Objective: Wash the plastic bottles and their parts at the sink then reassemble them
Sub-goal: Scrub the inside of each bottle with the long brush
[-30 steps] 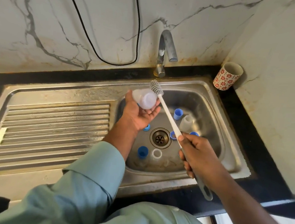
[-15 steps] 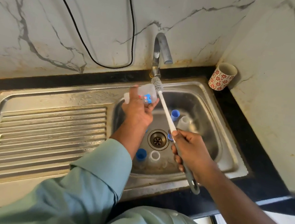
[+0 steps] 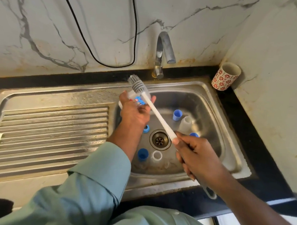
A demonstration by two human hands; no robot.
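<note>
My left hand (image 3: 133, 111) grips a small translucent plastic bottle (image 3: 139, 100) with a blue label, held over the back left of the sink basin (image 3: 213, 110). My right hand (image 3: 196, 155) grips the white handle of a bottle brush (image 3: 155, 111); its grey bristle head lies across the bottle's outside, above it. In the basin lie blue caps (image 3: 177, 115) (image 3: 142, 154), a blue ring (image 3: 146, 128), a clear ring (image 3: 157, 155) and another clear bottle (image 3: 186, 123). A further blue part (image 3: 194, 134) peeks out behind my right hand.
The tap (image 3: 164, 48) stands behind the basin; no water shows. A ribbed steel drainboard (image 3: 50, 131) lies to the left. A red-flowered cup (image 3: 226, 76) sits in the back right corner on the black counter. A black cable (image 3: 89, 42) hangs on the marble wall. The drain (image 3: 159, 140) is uncovered.
My left hand turned the bottle and carried it left and away from me, label now facing up. The brush head followed, ending left of and above the bottle.
</note>
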